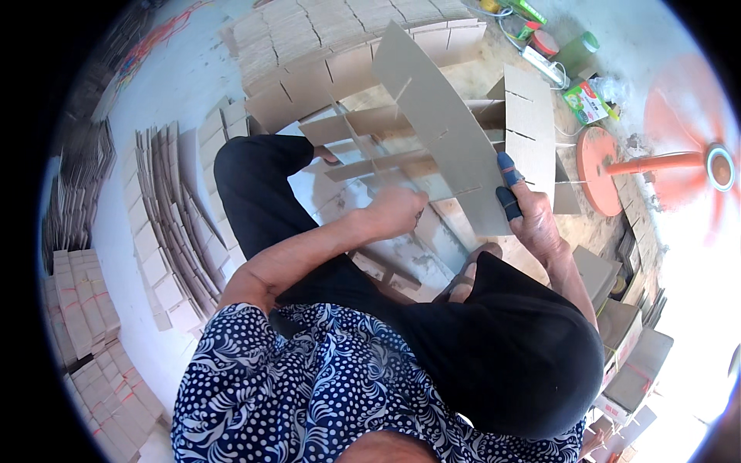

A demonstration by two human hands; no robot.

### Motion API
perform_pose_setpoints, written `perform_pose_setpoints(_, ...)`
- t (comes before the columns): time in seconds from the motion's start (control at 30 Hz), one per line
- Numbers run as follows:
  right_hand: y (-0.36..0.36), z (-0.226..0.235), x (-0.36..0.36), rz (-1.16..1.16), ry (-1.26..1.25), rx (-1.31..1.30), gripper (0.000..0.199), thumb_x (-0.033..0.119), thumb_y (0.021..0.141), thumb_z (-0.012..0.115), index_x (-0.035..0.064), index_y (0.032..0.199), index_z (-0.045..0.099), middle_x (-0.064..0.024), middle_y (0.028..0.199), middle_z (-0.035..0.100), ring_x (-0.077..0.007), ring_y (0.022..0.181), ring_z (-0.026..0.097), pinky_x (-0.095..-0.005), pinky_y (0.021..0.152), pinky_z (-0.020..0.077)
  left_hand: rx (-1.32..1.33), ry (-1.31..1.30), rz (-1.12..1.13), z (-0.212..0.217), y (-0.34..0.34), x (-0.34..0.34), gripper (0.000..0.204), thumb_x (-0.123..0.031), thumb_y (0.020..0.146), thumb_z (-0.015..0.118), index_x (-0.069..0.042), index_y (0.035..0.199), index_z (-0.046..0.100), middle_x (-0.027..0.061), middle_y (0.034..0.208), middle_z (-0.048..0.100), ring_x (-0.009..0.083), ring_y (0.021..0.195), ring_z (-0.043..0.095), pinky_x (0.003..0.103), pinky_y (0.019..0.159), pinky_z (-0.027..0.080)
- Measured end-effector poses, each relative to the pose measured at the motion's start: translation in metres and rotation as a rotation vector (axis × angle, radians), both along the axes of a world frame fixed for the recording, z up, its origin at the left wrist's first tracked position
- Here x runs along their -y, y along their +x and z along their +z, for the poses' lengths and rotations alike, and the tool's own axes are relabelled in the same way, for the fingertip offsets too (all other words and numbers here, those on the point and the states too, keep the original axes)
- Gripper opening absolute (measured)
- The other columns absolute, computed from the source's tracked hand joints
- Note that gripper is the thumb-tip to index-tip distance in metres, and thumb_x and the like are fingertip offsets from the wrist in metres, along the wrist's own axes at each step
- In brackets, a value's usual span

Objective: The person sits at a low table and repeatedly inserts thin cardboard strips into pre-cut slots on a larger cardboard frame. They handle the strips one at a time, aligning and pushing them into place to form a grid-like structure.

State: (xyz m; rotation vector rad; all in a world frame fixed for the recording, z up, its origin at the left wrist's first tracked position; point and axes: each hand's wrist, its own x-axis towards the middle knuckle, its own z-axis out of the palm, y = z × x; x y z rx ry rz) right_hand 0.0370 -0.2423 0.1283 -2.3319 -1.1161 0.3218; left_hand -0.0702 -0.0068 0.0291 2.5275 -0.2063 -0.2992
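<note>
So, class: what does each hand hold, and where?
Right hand grips the long slotted cardboard strip at its lower end; left hand pinches a crossing strip.

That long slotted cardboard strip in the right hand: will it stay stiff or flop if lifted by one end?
The cardboard strip probably stays fairly stiff: the right hand holds it near one end and it stands up with only a slight curve. It looks thin and light. Its cut slots likely weaken it, so it may crease there if pushed sideways against the crossing strips.
</note>
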Motion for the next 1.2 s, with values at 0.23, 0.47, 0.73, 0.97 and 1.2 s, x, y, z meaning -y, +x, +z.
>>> perform_pose_setpoints(0.23, -0.006, -0.014, 0.007, -0.027, 0.029, -0.005, 0.089, -0.017, 0.065, 0.049, 0.0164, 0.146, 0.032, -0.0157, 0.085, 0.061, -0.0259, 0.074, 0.060, -0.0209, 0.073, 0.0454, 0.033, -0.005, -0.015, 0.002, -0.004, 0.004, 0.013, -0.006, 0.071, 0.058, -0.001, 0.083, 0.058, 0.0213, 0.081, 0.063, 0.0412, 0.080, 0.062, 0.051, 0.070, 0.048)
perform_pose_setpoints(0.47, -0.011, -0.014, 0.007, -0.066, 0.041, 0.017, 0.069, -0.012, 0.078, 0.057, 0.0119, 0.140, 0.042, -0.0064, 0.097, 0.061, -0.0180, 0.085, 0.057, -0.0228, 0.079, 0.0436, 0.028, 0.003, -0.012, 0.004, -0.007, 0.004, 0.015, -0.004, 0.069, 0.058, -0.001, 0.084, 0.056, 0.0206, 0.082, 0.062, 0.0415, 0.079, 0.061, 0.051, 0.070, 0.048)
perform_pose_setpoints(0.73, -0.012, -0.021, 0.005, -0.046, -0.042, -0.022, 0.073, -0.011, 0.072, 0.059, 0.0121, 0.139, 0.043, -0.0156, 0.076, 0.059, -0.0242, 0.068, 0.060, -0.0246, 0.070, 0.0480, 0.045, 0.019, -0.009, -0.002, -0.012, 0.007, 0.015, -0.005, 0.070, 0.057, -0.002, 0.085, 0.056, 0.0209, 0.082, 0.063, 0.0408, 0.079, 0.062, 0.050, 0.069, 0.048)
perform_pose_setpoints(0.97, -0.007, -0.037, -0.013, -0.011, -0.021, 0.006, 0.060, -0.006, 0.064, 0.055, 0.0083, 0.123, 0.050, -0.0220, 0.072, 0.061, -0.0403, 0.072, 0.061, -0.0471, 0.064, 0.0483, 0.042, 0.028, -0.002, 0.002, -0.012, 0.007, 0.015, -0.007, 0.073, 0.057, -0.003, 0.087, 0.057, 0.0203, 0.082, 0.063, 0.0407, 0.077, 0.062, 0.052, 0.066, 0.047)
perform_pose_setpoints(1.2, -0.024, -0.054, -0.022, 0.032, -0.102, -0.077, 0.030, -0.002, 0.069, 0.056, 0.0043, 0.098, 0.051, -0.0232, 0.076, 0.062, -0.0425, 0.074, 0.061, -0.0485, 0.067, 0.0487, 0.086, -0.027, 0.014, 0.001, -0.012, 0.009, 0.014, -0.004, 0.071, 0.056, -0.002, 0.084, 0.057, 0.0208, 0.076, 0.063, 0.0425, 0.074, 0.062, 0.053, 0.066, 0.047)
